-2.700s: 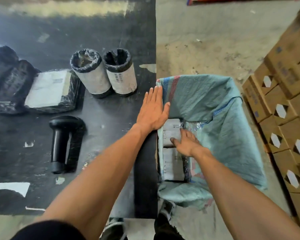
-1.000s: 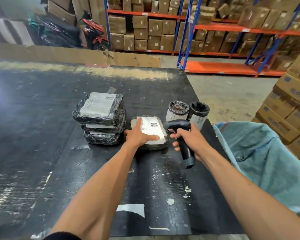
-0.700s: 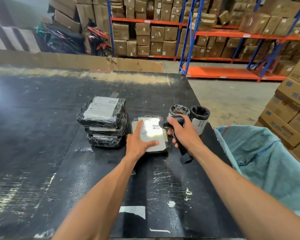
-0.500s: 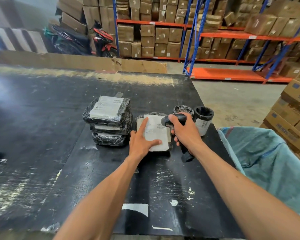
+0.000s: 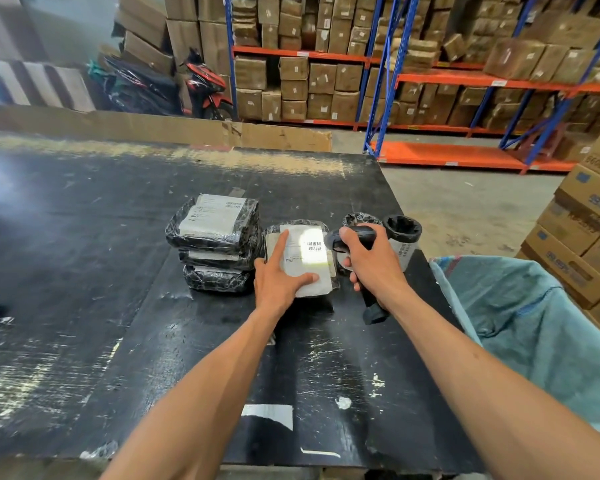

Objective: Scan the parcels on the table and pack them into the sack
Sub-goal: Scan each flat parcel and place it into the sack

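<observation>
1. A person stands at a scuffed black surface [image 5: 84,306] in a warehouse, both bare forearms reaching forward.
2. The left hand [image 5: 278,282] lies flat, fingers straight, pressing on a flat parcel [image 5: 305,261] wrapped in black film, forefinger and thumb spread across its white label.
3. The right hand [image 5: 371,261] grips a black handheld scanner [image 5: 352,237], its head aimed at the label, where a bright patch of light falls on the barcode.
4. Just left of that parcel sits a stack of three wrapped parcels [image 5: 215,244].
5. Two cylindrical parcels [image 5: 402,237] stand upright behind the scanner.
6. A teal woven sack [image 5: 534,334] hangs open off the surface's right edge, beside cardboard cartons [image 5: 582,237].
</observation>
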Motion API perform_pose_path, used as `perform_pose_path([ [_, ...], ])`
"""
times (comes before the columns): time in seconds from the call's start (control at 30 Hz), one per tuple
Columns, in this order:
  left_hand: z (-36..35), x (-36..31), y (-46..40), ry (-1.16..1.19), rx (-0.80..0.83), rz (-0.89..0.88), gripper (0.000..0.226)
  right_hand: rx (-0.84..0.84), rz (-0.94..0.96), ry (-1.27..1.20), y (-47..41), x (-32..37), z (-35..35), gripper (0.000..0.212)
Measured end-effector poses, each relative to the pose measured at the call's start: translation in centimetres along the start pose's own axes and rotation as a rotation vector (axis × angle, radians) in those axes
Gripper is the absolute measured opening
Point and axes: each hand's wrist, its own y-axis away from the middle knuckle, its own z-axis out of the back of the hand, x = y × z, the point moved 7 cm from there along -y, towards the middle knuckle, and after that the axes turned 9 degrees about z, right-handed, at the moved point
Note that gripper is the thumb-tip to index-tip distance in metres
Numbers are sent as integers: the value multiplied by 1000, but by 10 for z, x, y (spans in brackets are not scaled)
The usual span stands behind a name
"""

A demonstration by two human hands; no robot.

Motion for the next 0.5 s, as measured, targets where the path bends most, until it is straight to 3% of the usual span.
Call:
perform_pose_path([
  [0.5, 14, -25, -6, 40, -33, -56, 109, -8, 38, -43, -2, 9, -2, 57],
])
